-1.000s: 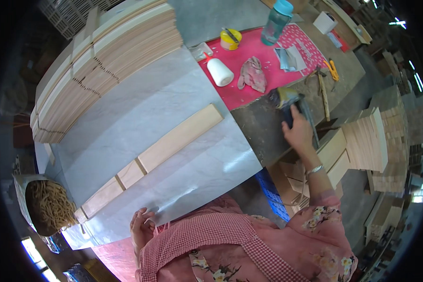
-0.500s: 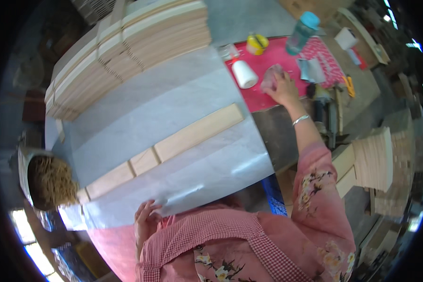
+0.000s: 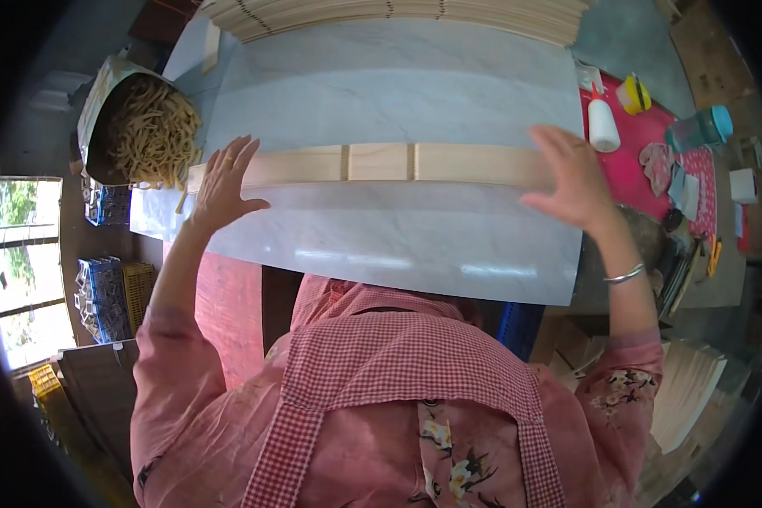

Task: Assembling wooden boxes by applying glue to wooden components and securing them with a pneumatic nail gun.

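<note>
Across the grey marbled tabletop [image 3: 381, 224] lies a long pale wooden slat [image 3: 466, 162], crossed by two narrow darker grooves or bands near its middle. My left hand [image 3: 222, 186] is over the slat's left end, thumb stretched away from the fingers, holding nothing. Over the other end is my right hand [image 3: 571, 178], also with fingers and thumb spread and slightly blurred. Whether either hand touches the wood I cannot tell. A white squeeze bottle with a red tip [image 3: 602, 125] stands just past my right hand, on a pink mat [image 3: 643, 190].
At the left edge a bin [image 3: 93, 110] holds tangled tan strips [image 3: 152, 127]. Stacked slats [image 3: 398, 19] tied in bundles lie along the back. A yellow-topped tub [image 3: 633, 95], a teal bottle [image 3: 701, 129] and a crumpled pink cloth [image 3: 657, 165] are on the right.
My right hand has let go of the crumpled pink cloth and come back left over the slat. My left hand has risen from the table's front edge to the slat's left end. The view has turned.
</note>
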A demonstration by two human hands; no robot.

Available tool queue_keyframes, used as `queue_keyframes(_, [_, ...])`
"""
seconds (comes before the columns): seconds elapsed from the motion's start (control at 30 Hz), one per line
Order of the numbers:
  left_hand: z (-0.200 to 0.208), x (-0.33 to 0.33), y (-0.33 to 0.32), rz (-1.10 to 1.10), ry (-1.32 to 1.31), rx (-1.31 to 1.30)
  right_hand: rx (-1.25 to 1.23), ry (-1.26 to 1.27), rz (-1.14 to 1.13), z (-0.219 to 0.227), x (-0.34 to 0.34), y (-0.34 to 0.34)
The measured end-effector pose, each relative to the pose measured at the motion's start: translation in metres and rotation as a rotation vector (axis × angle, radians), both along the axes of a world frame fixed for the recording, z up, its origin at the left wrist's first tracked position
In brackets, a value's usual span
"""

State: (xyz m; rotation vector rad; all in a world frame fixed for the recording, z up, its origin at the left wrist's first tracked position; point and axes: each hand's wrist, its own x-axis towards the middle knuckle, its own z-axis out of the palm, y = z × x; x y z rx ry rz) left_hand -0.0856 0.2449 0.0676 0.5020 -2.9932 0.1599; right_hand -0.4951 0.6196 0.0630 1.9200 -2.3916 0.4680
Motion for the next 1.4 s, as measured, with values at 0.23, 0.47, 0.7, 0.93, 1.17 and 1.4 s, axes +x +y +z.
queue_keyframes(0.23, [-0.018, 0.005, -0.061, 0.050, -0.255, 0.263, 0.363, 0.038, -0.035, -0.025, 0.020, -0.048])
queue_keyframes(0.47, [-0.030, -0.019, -0.103, -0.047, -0.085, 0.167, 0.435, 0.014, -0.145, -0.006, -0.002, -0.070])
queue_keyframes(0.7, [-0.015, -0.076, -0.110, 0.032, -0.115, 0.226, 0.396, 0.056, -0.222, -0.013, -0.036, -0.077])
queue_keyframes(0.93, [-0.014, -0.009, -0.073, -0.004, -0.128, 0.326, 0.455, 0.005, -0.181, -0.004, 0.022, -0.035])
queue_keyframes(1.17, [-0.024, -0.020, -0.070, -0.019, -0.021, 0.230, 0.305, -0.009, -0.187, -0.022, 0.023, -0.023])
queue_keyframes(1.4, [-0.035, 0.031, -0.025, -0.055, -0.005, 0.331, 0.310, -0.046, -0.195, -0.015, 0.066, 0.025])
